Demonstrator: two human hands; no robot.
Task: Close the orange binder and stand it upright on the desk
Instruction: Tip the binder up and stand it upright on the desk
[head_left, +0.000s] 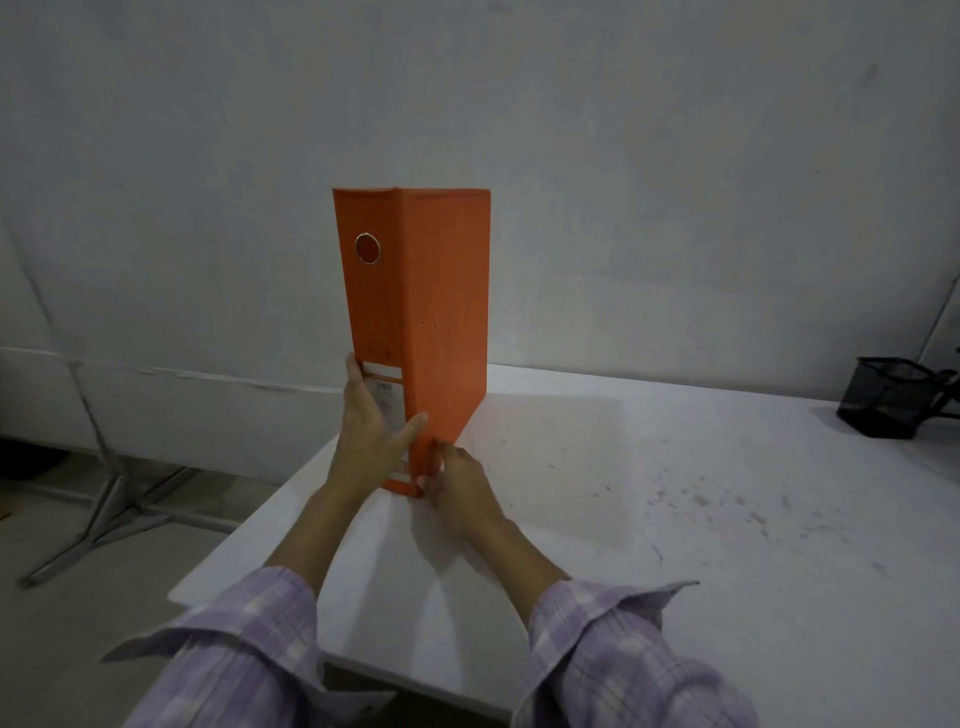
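Observation:
The orange binder (421, 312) is closed and stands upright on the white desk (675, 519) near its left edge, spine with a metal finger ring facing me. My left hand (369, 436) wraps the lower spine, thumb across onto the right cover. My right hand (457, 483) pinches the binder's bottom right corner where it meets the desk. Both forearms wear lilac checked sleeves.
A black mesh pen holder (888, 397) lies tipped at the desk's far right. The desk backs onto a white wall. Left of the desk, on the floor, stands a metal stand (114, 499) with splayed legs. The desk surface has dark speckles at right.

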